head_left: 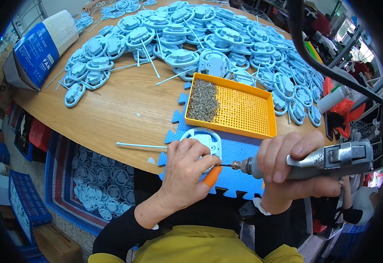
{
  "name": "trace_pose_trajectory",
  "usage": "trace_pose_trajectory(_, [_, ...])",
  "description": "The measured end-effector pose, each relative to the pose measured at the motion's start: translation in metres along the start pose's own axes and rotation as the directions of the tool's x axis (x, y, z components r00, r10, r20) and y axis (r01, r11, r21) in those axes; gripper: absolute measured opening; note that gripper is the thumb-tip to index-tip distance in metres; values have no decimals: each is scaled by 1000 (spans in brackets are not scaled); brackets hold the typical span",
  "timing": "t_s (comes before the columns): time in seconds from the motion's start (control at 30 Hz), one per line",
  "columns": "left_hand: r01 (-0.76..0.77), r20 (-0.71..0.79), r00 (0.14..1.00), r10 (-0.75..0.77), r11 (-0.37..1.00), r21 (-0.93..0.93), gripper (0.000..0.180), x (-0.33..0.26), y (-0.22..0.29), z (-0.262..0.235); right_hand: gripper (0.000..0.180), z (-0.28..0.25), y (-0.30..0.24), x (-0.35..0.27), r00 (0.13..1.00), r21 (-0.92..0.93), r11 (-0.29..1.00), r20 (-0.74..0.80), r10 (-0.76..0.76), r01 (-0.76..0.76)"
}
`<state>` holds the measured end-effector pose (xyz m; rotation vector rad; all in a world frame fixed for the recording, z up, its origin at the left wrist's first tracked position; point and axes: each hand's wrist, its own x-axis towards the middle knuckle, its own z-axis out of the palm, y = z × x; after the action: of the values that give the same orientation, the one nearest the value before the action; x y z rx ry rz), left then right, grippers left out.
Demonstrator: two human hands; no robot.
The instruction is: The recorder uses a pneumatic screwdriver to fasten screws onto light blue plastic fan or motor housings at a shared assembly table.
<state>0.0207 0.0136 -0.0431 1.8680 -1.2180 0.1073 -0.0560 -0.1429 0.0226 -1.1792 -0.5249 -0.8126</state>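
Note:
My right hand (pixel 287 171) is wrapped round a grey power screwdriver (pixel 331 160), held level with its thin bit pointing left. At the bit's tip, my left hand (pixel 187 168) pinches with thumb and index finger; an orange finger cot (pixel 212 176) covers the thumb. Whatever sits in that pinch is hidden. Just beyond the left hand, and partly covered by it, a light blue plastic ring-shaped part (pixel 206 136) lies on the blue foam mat (pixel 235 153). A pale blue rod (pixel 141 145) sticks out to the left beside it.
A yellow perforated tray (pixel 244 107) stands behind the mat, small screws (pixel 203 101) heaped at its left. Many similar light blue parts (pixel 182 57) pile up across the far table. A blue and white box (pixel 36 55) stands far left; a striped bag (pixel 64 175) of parts is below.

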Motion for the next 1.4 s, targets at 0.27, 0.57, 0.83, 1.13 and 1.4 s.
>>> trace_pose_trajectory(0.27, [-94,-7,995,97,975,200,20,1,4,1,81,-4,5,-1,995,11,999,90,51,-52])
trace_pose_trajectory(0.57, [26,102,993,-51,972,232,79,3,-25,-4,80,0,30,4,988,-171,980,-135,78,-101])
trace_pose_trajectory(0.83, [71,119,989,-93,982,175,84,-2,-30,0,85,5,41,-1,962,-245,945,-220,164,-218])
trace_pose_trajectory(1.13, [63,120,989,-86,981,182,87,8,-35,2,82,-3,46,6,958,-273,925,-187,217,-263])
trace_pose_trajectory(1.4, [16,125,991,-52,962,273,79,6,-31,-9,71,-7,47,8,881,-178,863,-110,460,-473])
